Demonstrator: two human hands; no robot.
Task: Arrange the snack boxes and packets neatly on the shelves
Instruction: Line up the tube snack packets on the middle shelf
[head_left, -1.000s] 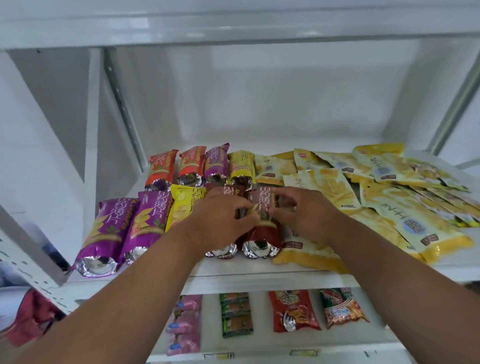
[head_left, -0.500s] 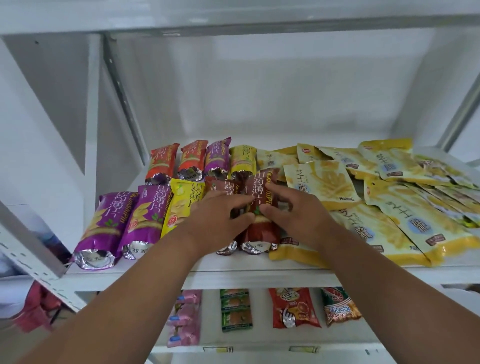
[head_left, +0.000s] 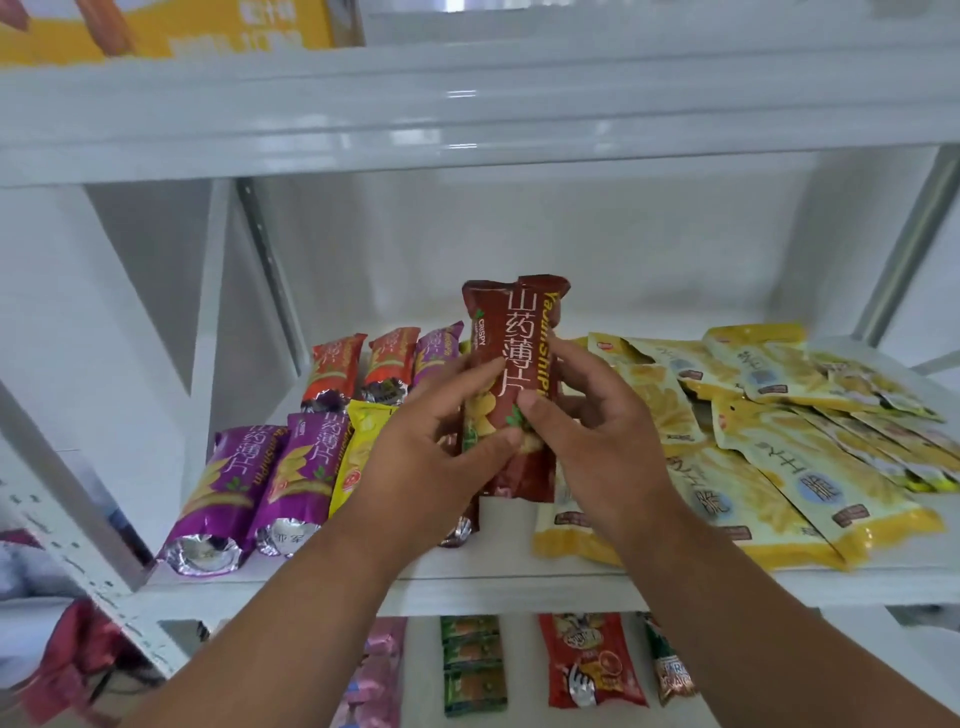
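A dark red chip packet (head_left: 511, 364) stands upright in the air above the white middle shelf (head_left: 519, 582). My left hand (head_left: 436, 462) grips its left side and my right hand (head_left: 592, 431) pinches its right side. Under my left hand lies another dark red packet, only its silver end (head_left: 457, 532) showing. Two purple packets (head_left: 260, 483) and a yellow one (head_left: 358, 447) lie in the front row to the left. Orange and purple packets (head_left: 379, 364) form a back row.
Several flat yellow snack bags (head_left: 779, 441) overlap on the right half of the shelf. The lower shelf holds pink, green and red packets (head_left: 587, 660). A yellow box (head_left: 171, 26) sits on the top shelf at upper left. White uprights frame both sides.
Both hands have lifted one dark red packet off the front row and raised it upright above the shelf. The camera has tilted up, bringing the top shelf into view.
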